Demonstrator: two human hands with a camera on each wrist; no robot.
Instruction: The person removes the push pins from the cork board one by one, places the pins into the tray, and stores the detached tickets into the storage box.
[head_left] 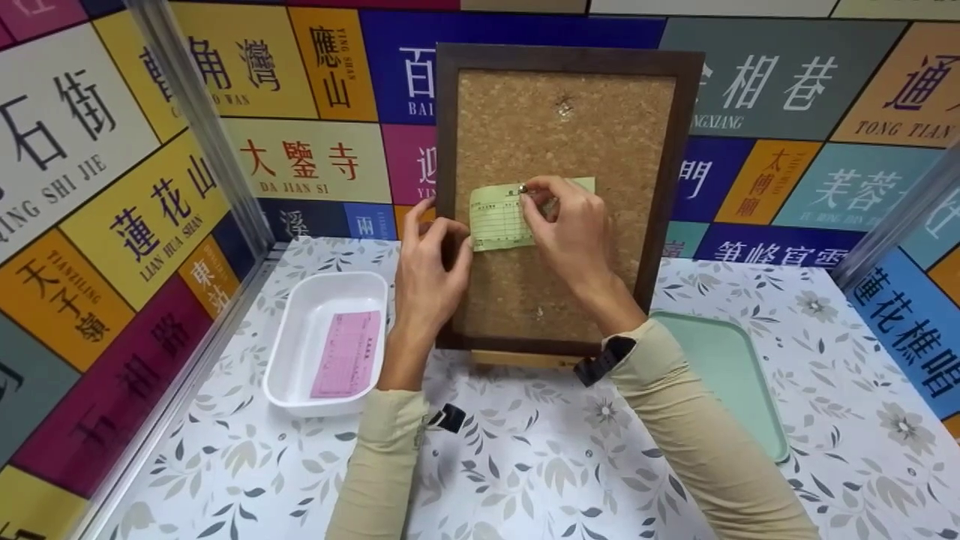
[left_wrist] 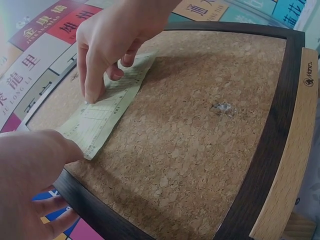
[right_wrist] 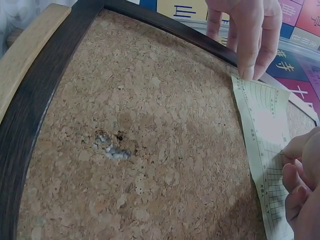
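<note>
A yellow-green printed paper slip (head_left: 495, 217) lies against a cork board (head_left: 525, 292) in a dark wooden frame. My right hand (head_left: 574, 225) pinches a small silvery push pin (head_left: 523, 189) at the slip's upper middle; the hand covers part of the paper. At the slip's left edge my left hand (head_left: 431, 266) holds the paper, thumb and forefinger close together. Its other fingers extend past the frame's side in the left wrist view. From the right wrist, the slip (right_wrist: 257, 115) shows its ruled columns, with the left fingertips at its corner.
A white tray (head_left: 289, 360) with a pink printed slip (head_left: 349, 352) stands left of the board. On the right is a pale green tray (head_left: 720, 375), partly behind the right sleeve. A wooden base (head_left: 517, 360) supports the board on a leaf-patterned tablecloth (head_left: 525, 472).
</note>
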